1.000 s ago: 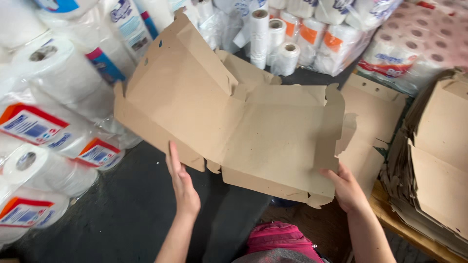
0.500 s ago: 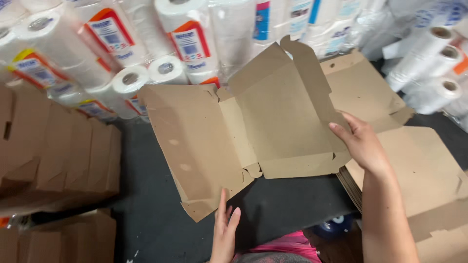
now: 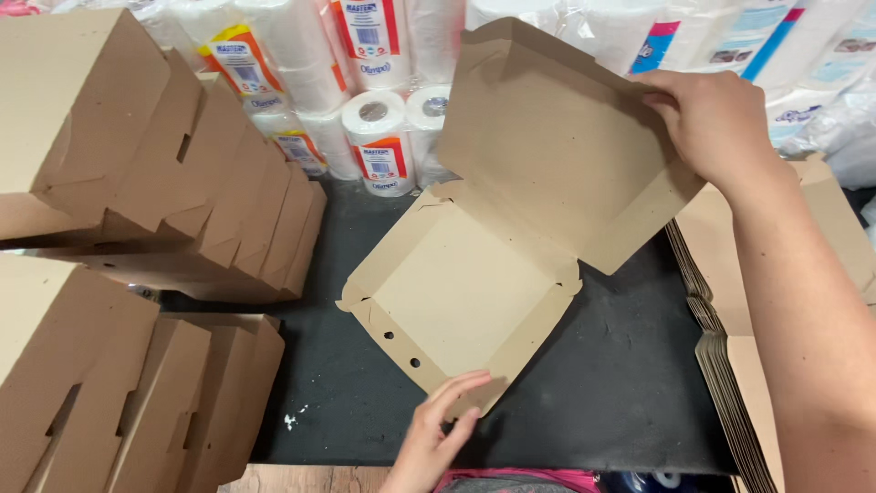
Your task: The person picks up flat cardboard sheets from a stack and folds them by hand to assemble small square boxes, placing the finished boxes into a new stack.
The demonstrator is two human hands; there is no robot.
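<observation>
A flat brown cardboard box blank [image 3: 484, 274] lies partly unfolded over the black tabletop [image 3: 620, 383]. Its base panel rests on the table, with side flaps half raised and small holes along the near-left flap. The lid panel stands tilted up at the back. My left hand [image 3: 436, 436] pinches the near corner of the base. My right hand [image 3: 716, 123] grips the lid's upper right edge, holding it raised.
Folded brown boxes stand in rows at the left [image 3: 155, 155] and lower left [image 3: 119, 393]. A stack of flat blanks [image 3: 739, 365] lies at the right. Wrapped paper rolls [image 3: 374, 137] line the back. A wooden edge [image 3: 301, 477] shows at the bottom.
The view swung left, bringing the folded boxes into sight. The blank has turned and its lid panel has been folded upward by my right hand. My left hand now holds the near corner.
</observation>
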